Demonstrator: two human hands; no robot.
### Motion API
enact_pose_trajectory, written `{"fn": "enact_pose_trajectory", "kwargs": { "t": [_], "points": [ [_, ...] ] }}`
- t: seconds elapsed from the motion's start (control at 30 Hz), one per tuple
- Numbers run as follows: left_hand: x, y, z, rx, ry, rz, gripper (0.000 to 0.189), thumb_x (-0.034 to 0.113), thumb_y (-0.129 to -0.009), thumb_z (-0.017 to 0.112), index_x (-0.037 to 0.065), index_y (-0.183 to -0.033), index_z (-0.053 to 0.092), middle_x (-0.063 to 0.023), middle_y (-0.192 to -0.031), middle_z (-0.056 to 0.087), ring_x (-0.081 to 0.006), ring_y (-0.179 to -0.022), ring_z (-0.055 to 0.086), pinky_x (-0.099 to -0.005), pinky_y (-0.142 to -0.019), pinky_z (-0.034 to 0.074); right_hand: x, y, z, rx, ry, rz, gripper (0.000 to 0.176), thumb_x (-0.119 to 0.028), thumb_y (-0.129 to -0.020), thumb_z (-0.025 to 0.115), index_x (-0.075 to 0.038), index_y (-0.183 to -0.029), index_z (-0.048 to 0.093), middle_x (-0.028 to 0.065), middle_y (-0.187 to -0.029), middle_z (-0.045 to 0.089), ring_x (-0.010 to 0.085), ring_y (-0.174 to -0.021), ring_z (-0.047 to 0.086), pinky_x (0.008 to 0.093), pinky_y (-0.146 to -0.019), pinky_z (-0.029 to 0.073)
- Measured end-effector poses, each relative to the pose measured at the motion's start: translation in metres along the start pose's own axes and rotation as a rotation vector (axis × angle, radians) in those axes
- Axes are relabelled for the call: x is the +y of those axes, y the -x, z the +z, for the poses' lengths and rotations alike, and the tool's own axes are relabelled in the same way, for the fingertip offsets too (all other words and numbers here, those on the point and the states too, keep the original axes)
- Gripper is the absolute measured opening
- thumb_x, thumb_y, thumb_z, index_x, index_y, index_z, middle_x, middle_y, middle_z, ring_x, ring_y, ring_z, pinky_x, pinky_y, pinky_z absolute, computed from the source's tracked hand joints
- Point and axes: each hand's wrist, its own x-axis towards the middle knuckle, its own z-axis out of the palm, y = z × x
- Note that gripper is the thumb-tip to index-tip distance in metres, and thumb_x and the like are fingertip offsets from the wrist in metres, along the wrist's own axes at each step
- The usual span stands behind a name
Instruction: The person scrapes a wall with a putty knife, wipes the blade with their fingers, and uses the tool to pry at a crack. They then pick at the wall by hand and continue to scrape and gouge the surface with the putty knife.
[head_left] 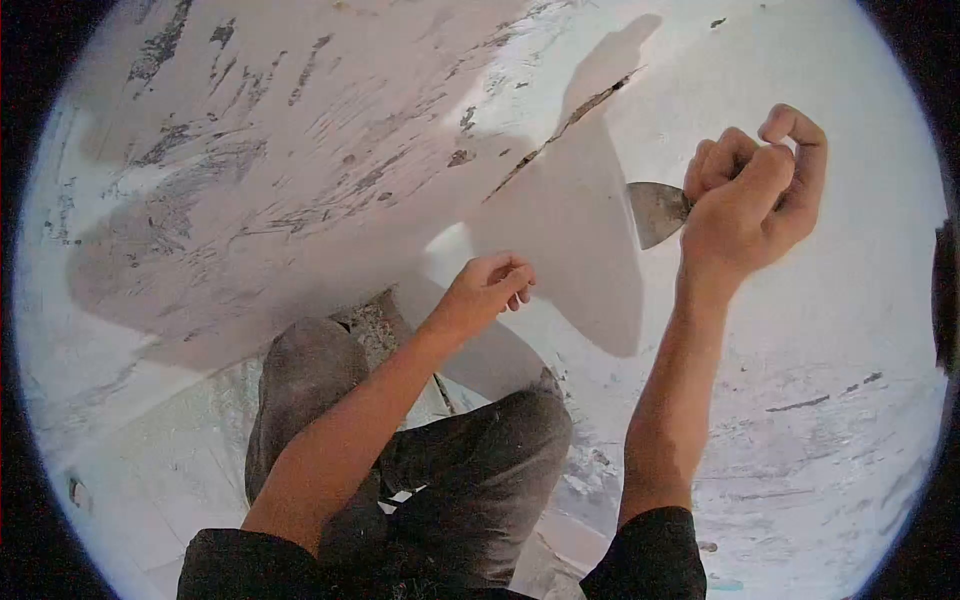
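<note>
A scraper [657, 213] with a flat metal blade is in my right hand [745, 200], at the right of the view. Its blade points left over the pale, smooth part of the wall [850, 290]; whether it touches the surface cannot be made out. The index finger of that hand is raised and bent, while the other fingers are curled around the handle, which they hide. My left hand [490, 284] hangs near the middle, fingers curled in loosely, and anything inside it is hidden. Up and between the hands runs a long dark crack [565, 133] in the surface.
Dark scratches and patches [170, 140] mark the surface at the upper left. More rough marks lie at the lower right. My bent knees in dark trousers [480, 470] are below my hands. Shadows of my arms fall across the wall. A dark object [945, 300] stands at the right edge.
</note>
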Motion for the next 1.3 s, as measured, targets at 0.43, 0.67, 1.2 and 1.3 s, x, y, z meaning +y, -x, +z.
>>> {"fn": "enact_pose_trajectory", "kwargs": {
  "t": [0.43, 0.67, 1.2, 1.3],
  "points": [
    [0.005, 0.001, -0.002, 0.032, -0.022, 0.0, 0.027, 0.03, -0.097, 0.053, 0.005, -0.095, 0.063, -0.0002, -0.077, 0.059, -0.0097, -0.071, 0.055, -0.0258, -0.068, 0.045, -0.024, -0.006, -0.001, 0.025, -0.041, -0.019, 0.013, -0.005, -0.089, 0.037, 0.0, -0.087, 0.048, -0.0035, -0.046, 0.036, 0.0006, -0.036, 0.028, 0.0192, -0.032, 0.023],
    [0.004, 0.001, -0.002, 0.008, 0.014, 0.026, 0.027, 0.03, -0.097, 0.054, 0.006, -0.092, 0.064, -0.0003, -0.077, 0.06, -0.0095, -0.071, 0.055, -0.0254, -0.067, 0.045, -0.035, -0.013, 0.004, -0.016, -0.076, -0.001, 0.011, -0.005, -0.09, 0.039, 0.0, -0.089, 0.049, -0.0026, -0.045, 0.037, 0.0015, -0.036, 0.03, 0.0195, -0.033, 0.023],
    [0.004, 0.002, -0.003, 0.024, 0.02, 0.032, 0.024, 0.027, -0.097, 0.053, 0.005, -0.096, 0.063, -0.0008, -0.079, 0.06, -0.0087, -0.071, 0.055, -0.0245, -0.066, 0.044, -0.029, -0.007, 0.008, 0.035, 0.036, 0.079, 0.011, -0.007, -0.089, 0.04, 0.0, -0.09, 0.048, -0.0035, -0.048, 0.038, 0.0025, -0.039, 0.032, 0.0192, -0.035, 0.025],
    [0.006, 0.001, -0.002, 0.028, -0.038, 0.052, 0.024, 0.025, -0.097, 0.052, 0.005, -0.095, 0.063, -0.0003, -0.077, 0.06, -0.0087, -0.071, 0.055, -0.0242, -0.065, 0.044, -0.016, -0.007, 0.007, 0.064, 0.039, 0.063, 0.013, -0.009, -0.09, 0.038, -0.001, -0.091, 0.047, -0.0009, -0.045, 0.037, 0.0031, -0.035, 0.03, 0.0203, -0.033, 0.023]
  ]
}}
